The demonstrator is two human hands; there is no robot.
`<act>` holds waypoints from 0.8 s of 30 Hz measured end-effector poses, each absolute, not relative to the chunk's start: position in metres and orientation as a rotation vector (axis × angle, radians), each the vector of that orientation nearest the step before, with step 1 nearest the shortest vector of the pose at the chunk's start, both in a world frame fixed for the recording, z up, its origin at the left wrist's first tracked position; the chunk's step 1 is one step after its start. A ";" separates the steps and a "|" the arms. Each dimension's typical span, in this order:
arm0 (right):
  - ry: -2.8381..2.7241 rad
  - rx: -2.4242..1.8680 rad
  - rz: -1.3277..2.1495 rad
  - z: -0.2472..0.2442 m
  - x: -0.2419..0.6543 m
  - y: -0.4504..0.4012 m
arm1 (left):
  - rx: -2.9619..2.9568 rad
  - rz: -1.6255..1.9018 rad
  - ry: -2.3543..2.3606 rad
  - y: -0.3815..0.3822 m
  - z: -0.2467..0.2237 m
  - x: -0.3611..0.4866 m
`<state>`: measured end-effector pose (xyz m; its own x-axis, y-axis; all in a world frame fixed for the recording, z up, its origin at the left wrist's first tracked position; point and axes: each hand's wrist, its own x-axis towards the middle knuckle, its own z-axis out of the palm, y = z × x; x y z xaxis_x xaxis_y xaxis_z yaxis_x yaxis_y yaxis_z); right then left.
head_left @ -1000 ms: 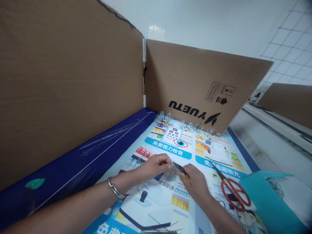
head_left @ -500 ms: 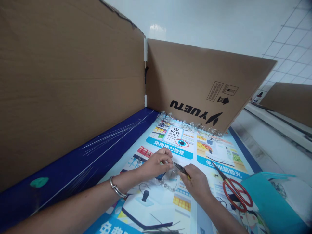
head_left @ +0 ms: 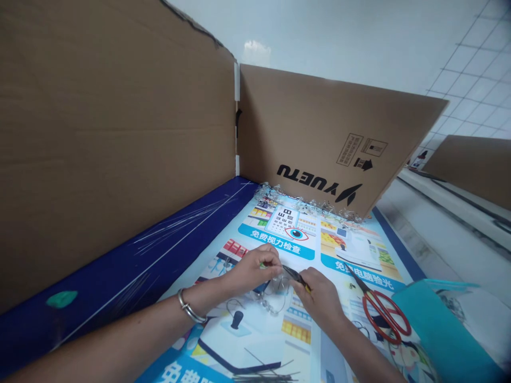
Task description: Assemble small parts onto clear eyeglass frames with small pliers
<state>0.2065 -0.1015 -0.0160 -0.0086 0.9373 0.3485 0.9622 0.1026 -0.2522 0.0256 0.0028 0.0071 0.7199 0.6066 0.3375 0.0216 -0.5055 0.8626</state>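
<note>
Beaded wire (head_left: pixel 270 307) hangs under L grip (head_left: pixel 253 270), pliers (head_left: pixel 293 274) beside.

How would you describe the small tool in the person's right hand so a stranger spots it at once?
On the blue-and-white poster lying flat, find the person's right hand. It pinches small pliers with black tips and a yellow handle; the larger red-handled scissors lie apart to its right.

Workshop bench, cardboard partitions (head_left: pixel 120 149), poster-covered top (head_left: pixel 351 250), tiled wall (head_left: pixel 467 80)
</note>
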 end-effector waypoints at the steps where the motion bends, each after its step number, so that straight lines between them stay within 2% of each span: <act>1: -1.963 -1.854 -0.082 -0.016 0.206 -0.101 | 1.992 0.790 0.481 0.002 0.008 0.026; 15: -1.869 -1.904 -0.052 -0.013 0.207 -0.101 | 1.974 0.889 0.578 0.005 0.000 0.026; 24: -2.115 -1.917 -0.239 -0.005 0.199 -0.104 | 1.964 0.878 0.588 0.005 -0.005 0.027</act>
